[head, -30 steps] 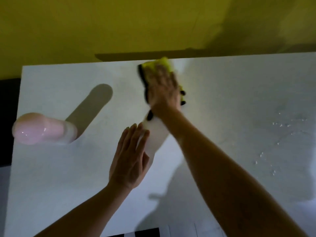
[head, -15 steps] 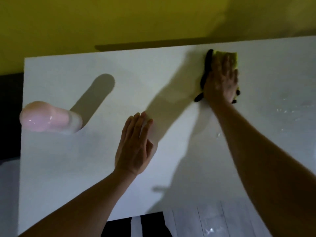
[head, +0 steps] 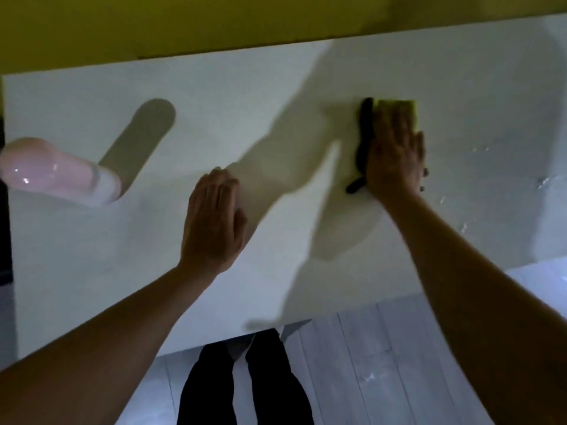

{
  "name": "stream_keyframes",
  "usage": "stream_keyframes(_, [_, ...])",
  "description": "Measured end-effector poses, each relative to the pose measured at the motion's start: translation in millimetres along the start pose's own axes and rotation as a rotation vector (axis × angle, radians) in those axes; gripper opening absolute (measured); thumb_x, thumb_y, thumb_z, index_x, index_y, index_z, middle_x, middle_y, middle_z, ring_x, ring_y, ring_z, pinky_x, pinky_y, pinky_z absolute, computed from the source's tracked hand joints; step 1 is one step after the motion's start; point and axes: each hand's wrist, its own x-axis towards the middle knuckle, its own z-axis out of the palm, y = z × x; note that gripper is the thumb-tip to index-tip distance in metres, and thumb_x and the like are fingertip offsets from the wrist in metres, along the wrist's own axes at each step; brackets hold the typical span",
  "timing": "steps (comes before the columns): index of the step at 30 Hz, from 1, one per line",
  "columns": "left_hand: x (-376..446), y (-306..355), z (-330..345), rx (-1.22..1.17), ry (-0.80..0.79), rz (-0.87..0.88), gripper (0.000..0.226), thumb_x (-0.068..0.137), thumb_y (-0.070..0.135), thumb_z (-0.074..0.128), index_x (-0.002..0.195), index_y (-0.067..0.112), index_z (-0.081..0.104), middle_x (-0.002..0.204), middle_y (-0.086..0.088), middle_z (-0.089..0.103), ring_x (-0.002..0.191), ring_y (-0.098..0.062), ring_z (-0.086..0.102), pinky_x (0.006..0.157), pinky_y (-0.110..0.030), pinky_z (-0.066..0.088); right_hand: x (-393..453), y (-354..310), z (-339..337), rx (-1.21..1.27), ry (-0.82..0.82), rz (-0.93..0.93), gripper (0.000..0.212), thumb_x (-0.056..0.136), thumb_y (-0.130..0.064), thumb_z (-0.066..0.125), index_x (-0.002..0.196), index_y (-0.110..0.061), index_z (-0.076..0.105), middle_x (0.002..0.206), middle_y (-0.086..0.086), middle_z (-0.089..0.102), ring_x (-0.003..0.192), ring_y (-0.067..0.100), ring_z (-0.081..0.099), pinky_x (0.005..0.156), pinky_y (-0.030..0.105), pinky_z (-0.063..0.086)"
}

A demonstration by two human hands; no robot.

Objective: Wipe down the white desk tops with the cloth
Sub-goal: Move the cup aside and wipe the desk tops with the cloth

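I have my right hand (head: 394,154) laid flat on the cloth (head: 399,106), fingers straight, pressing it onto the white desk (head: 214,96) toward the far edge, right of the middle; I judge the flat palm is there to spread pressure so the cloth drags evenly. My left hand (head: 213,219) rests palm-down on the bare top nearer me, holding nothing, its fingers a little bent at the tips, probably to brace my lean. One cloth, yellow with a dark edge. One pink bottle (head: 58,173) stands at the left end, well apart from both hands. Several water droplets (head: 478,150) lie to the right, which I take as the stretch left to wipe
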Motion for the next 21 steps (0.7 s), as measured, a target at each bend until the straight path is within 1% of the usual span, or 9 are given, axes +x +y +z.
stream_keyframes(2, [-14.9, -2.1, -7.8, 0.042, 0.012, -0.005, 0.051, 0.1, 0.017, 0.045, 0.147, -0.003, 0.05, 0.157, -0.025, 0.045, 0.149, -0.042, 0.039, 0.125, -0.054, 0.027, -4.2, 8.6, -4.2, 0.014, 0.013, 0.073, 0.056, 0.107, -0.036, 0.028, 0.162, -0.032, 0.018, 0.171, 0.005, 0.01, 0.157, 0.022, 0.004, 0.127, 0.044, 0.005])
stream_keyframes(5, [-51.2, -6.7, -20.1, 0.032, 0.009, -0.039, 0.056, 0.103, 0.018, 0.04, 0.157, 0.001, 0.039, 0.164, -0.02, 0.037, 0.154, -0.038, 0.033, 0.127, -0.052, 0.025, -31.9, -46.4, 8.2, 0.016, 0.029, 0.061, 0.057, 0.106, -0.03, 0.027, 0.162, -0.029, 0.017, 0.17, 0.008, 0.008, 0.157, 0.025, 0.003, 0.126, 0.047, 0.008])
stream_keyframes(9, [-74.5, -13.0, -19.5, 0.081, -0.005, -0.048, 0.06, 0.106, 0.023, 0.041, 0.161, 0.001, 0.033, 0.169, -0.017, 0.029, 0.158, -0.035, 0.026, 0.129, -0.052, 0.022, -123.1, -144.0, 35.1, 0.047, -0.051, -0.339, 0.071, 0.099, -0.027, 0.053, 0.162, -0.031, 0.021, 0.169, 0.007, 0.017, 0.157, 0.027, 0.008, 0.127, 0.05, 0.005])
stream_keyframes(11, [-73.8, -13.9, -17.4, 0.115, -0.017, -0.043, 0.063, 0.105, 0.025, 0.048, 0.162, 0.001, 0.031, 0.17, -0.018, 0.029, 0.158, -0.035, 0.026, 0.128, -0.052, 0.023, -148.8, -160.0, 38.2, 0.079, -0.119, -0.423, 0.069, 0.099, -0.029, 0.052, 0.161, -0.03, 0.022, 0.169, 0.005, 0.015, 0.157, 0.025, 0.005, 0.127, 0.051, 0.005])
stream_keyframes(13, [-72.2, -13.1, -17.9, 0.109, -0.014, -0.045, 0.063, 0.104, 0.022, 0.046, 0.162, 0.002, 0.032, 0.17, -0.017, 0.029, 0.158, -0.035, 0.026, 0.129, -0.052, 0.022, -138.0, -144.4, 33.0, 0.067, -0.131, -0.478, 0.066, 0.102, -0.032, 0.047, 0.161, -0.034, 0.02, 0.17, 0.002, 0.012, 0.158, 0.024, 0.002, 0.127, 0.052, 0.008])
stream_keyframes(15, [-72.3, -11.3, -19.0, 0.084, -0.011, -0.052, 0.062, 0.102, 0.02, 0.042, 0.161, 0.003, 0.033, 0.17, -0.016, 0.029, 0.158, -0.035, 0.025, 0.129, -0.052, 0.021, -117.9, -105.2, 23.8, -0.005, -0.103, -0.401, 0.065, 0.105, -0.028, 0.041, 0.161, -0.042, 0.012, 0.17, -0.001, 0.011, 0.157, 0.024, 0.002, 0.126, 0.054, 0.009])
stream_keyframes(17, [-72.2, -9.4, -19.2, 0.076, -0.006, -0.06, 0.062, 0.102, 0.02, 0.04, 0.161, 0.003, 0.033, 0.17, -0.016, 0.028, 0.158, -0.035, 0.024, 0.128, -0.053, 0.021, -98.1, -48.9, 9.5, -0.007, -0.059, -0.173, 0.068, 0.104, -0.023, 0.039, 0.161, -0.041, 0.007, 0.171, 0.001, 0.006, 0.157, 0.023, 0.001, 0.126, 0.053, 0.01])
stream_keyframes(19, [-72.3, -9.3, -17.5, 0.076, -0.001, -0.062, 0.063, 0.101, 0.018, 0.04, 0.162, 0.003, 0.032, 0.171, -0.016, 0.027, 0.159, -0.035, 0.024, 0.129, -0.053, 0.02, -86.2, 6.1, -5.9, 0.009, 0.0, 0.023, 0.062, 0.105, -0.027, 0.034, 0.162, -0.036, 0.012, 0.171, 0.003, 0.005, 0.157, 0.02, 0.0, 0.126, 0.05, 0.01])
stream_keyframes(21, [-71.9, -10.7, -16.2, 0.077, 0.006, -0.061, 0.063, 0.101, 0.018, 0.04, 0.162, 0.004, 0.032, 0.171, -0.016, 0.027, 0.159, -0.035, 0.023, 0.129, -0.052, 0.019, -83.4, 29.4, -11.9, 0.025, 0.035, 0.125, 0.057, 0.107, -0.034, 0.028, 0.162, -0.033, 0.015, 0.171, 0.004, 0.007, 0.158, 0.02, 0.001, 0.126, 0.048, 0.01])
